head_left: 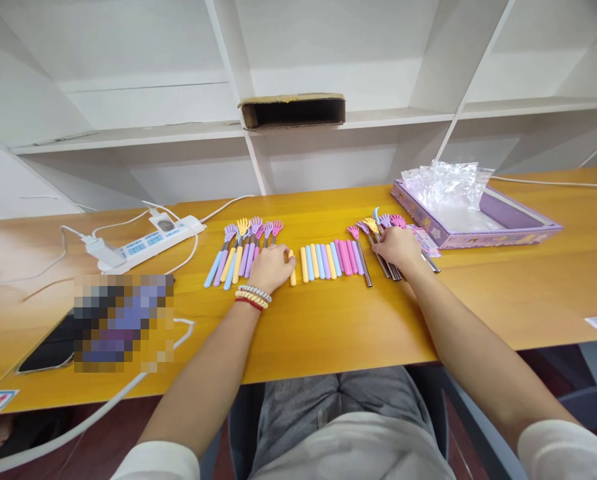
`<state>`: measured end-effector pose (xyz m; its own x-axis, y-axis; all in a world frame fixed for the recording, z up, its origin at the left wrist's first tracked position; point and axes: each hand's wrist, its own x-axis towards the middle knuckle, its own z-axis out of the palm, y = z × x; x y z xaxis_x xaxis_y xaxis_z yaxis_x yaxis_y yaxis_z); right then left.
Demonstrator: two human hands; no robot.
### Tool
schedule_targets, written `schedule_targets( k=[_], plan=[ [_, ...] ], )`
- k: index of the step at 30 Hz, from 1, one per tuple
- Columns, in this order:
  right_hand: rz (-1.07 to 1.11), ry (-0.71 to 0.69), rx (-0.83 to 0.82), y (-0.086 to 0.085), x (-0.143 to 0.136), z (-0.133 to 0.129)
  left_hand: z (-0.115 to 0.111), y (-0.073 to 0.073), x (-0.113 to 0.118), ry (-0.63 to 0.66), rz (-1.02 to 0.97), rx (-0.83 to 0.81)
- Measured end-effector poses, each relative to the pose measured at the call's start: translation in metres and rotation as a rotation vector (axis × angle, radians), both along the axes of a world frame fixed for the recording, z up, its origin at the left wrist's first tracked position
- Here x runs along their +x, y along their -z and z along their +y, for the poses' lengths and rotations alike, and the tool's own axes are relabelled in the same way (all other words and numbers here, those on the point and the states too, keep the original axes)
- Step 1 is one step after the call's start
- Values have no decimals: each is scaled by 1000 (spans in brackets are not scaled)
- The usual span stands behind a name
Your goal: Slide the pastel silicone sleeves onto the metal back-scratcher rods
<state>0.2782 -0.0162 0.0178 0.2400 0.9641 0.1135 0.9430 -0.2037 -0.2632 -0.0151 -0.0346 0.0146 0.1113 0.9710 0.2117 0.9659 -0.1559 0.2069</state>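
1. The left hand (273, 267) lies curled, knuckles up, on a yellow handle (292, 268) — steadying the row's end.
2. The right hand (399, 247), fingers bent, presses down on the metal-stemmed scratchers (378, 241), bunching them.
3. Between them, pastel handles (331, 260) lie side by side on the table (328, 320); a finished fan of scratchers (241, 252) lies left.

The orange-brown wooden surface (328, 320) looks smooth with a soft sheen. The pastel plastic handle sleeves (328, 260) lying on it are matt, while the thin grey metal rods (365, 267) shine. Crinkled clear plastic bags (443, 183) gleam in the glossy purple cardboard box (503, 230).
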Motion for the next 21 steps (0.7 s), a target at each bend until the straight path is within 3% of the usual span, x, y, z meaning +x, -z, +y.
schedule_targets(
  k=[21],
  plan=[
    [-33, 66, 25, 5, 1, 6, -1, 3, 2, -7, 20, -34]
  ],
)
